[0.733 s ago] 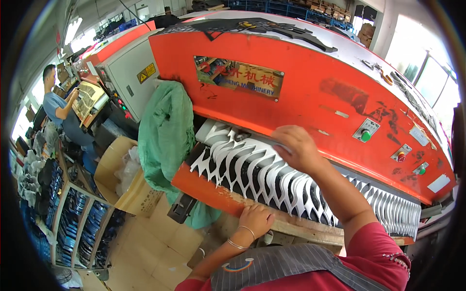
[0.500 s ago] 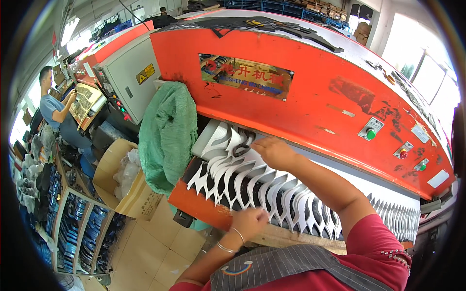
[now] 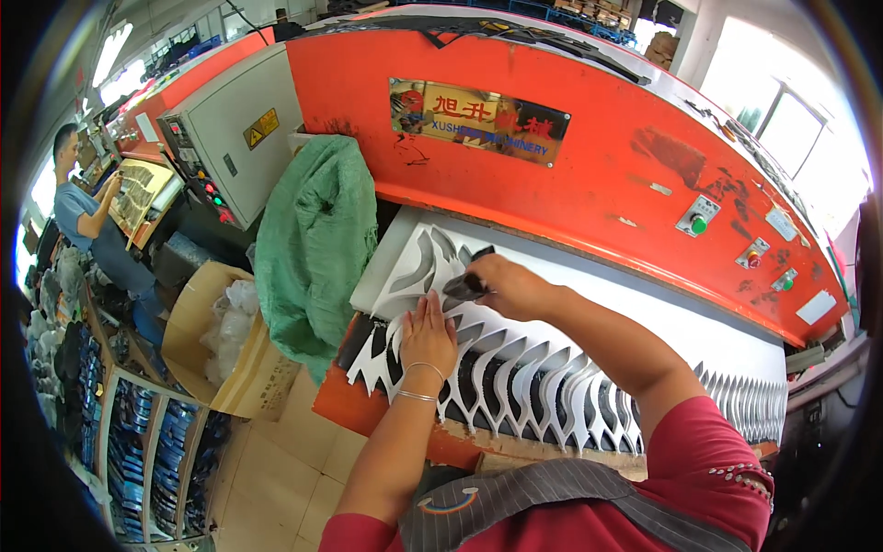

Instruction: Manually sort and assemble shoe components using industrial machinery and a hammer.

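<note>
A thick white sheet (image 3: 635, 331) lies on the bed of a red press, its near part cut into rows of curved, pointed openings. My right hand (image 3: 511, 287) is closed on a dark curved cutting die (image 3: 466, 287), which it holds tilted at the sheet's far left part. Whether the die's lower edge touches the sheet, I cannot tell. Just left of the die, my left hand (image 3: 429, 340) lies flat on the cut sheet, fingers stretched out and holding nothing. Black shows through the openings beneath the sheet.
The red press beam (image 3: 607, 175) spans behind the sheet, with a green button (image 3: 699, 224) at right. Left of the bed hang a green sack (image 3: 313, 248) and, lower, a cardboard box (image 3: 253, 382) with plastic bags. A co-worker (image 3: 87, 216) stands at far left near racks of blue pieces (image 3: 129, 451).
My left hand has moved up from the sheet's near edge and now presses flat on it. My right hand has taken the dark cutting die up from the sheet and tilted it.
</note>
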Motion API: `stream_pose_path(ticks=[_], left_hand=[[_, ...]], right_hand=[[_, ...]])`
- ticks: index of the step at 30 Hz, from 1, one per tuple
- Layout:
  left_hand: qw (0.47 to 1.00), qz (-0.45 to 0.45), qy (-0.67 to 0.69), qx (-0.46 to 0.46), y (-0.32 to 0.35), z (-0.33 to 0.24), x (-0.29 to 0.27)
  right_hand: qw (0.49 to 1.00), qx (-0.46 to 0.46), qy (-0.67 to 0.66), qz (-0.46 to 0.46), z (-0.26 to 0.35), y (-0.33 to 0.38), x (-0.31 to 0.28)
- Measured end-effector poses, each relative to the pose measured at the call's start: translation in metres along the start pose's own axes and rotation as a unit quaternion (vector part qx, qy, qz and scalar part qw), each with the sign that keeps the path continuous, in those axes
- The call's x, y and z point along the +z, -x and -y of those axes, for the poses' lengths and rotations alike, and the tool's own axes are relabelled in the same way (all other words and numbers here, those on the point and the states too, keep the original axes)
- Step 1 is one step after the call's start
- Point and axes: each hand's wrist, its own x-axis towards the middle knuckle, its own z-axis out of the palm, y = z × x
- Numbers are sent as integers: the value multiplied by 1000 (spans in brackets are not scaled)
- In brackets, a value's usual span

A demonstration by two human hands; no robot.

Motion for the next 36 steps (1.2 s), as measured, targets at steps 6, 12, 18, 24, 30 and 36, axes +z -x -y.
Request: stream_pose_path(ticks=[6, 12, 18, 24, 30, 36], left_hand=[[935, 20, 325, 139, 11, -44, -40], [573, 209, 791, -39, 50, -115, -75], [463, 339, 810, -117, 92, -123, -91], [637, 488, 596, -4, 116, -157, -117], [679, 432, 594, 2, 149, -196, -123], [721, 423, 547, 50, 156, -226, -129]], right_hand=[[825, 243, -477, -183, 38, 82, -47], [915, 188, -296, -200, 77, 143, -17], [904, 175, -389, 42, 97, 203, -15], [868, 174, -465, 30, 136, 256, -4], [899, 167, -400, -61, 149, 305, 4], [895, 170, -397, -111, 149, 332, -2]])
